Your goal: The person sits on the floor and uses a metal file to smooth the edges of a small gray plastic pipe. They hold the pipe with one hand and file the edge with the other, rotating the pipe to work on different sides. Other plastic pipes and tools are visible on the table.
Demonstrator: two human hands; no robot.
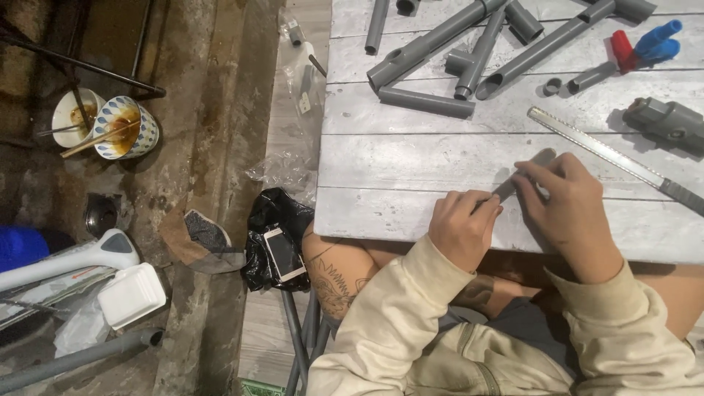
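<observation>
- We see both hands on a short grey plastic pipe piece (526, 170) lying near the near edge of a whitewashed plank table (411, 158).
- Our left hand (463, 227) is curled shut around the pipe's near end; our right hand (568, 205) pinches its middle with bent fingers.
- Beyond, to the far right, lie a long metal saw blade (601, 150) and more smooth grey pipes (433, 48), some with fittings.
- On the rough floor at left, two bowls (125, 128) hold brown residue and chopsticks.
- Bare planks around the hands leave open room.
</observation>
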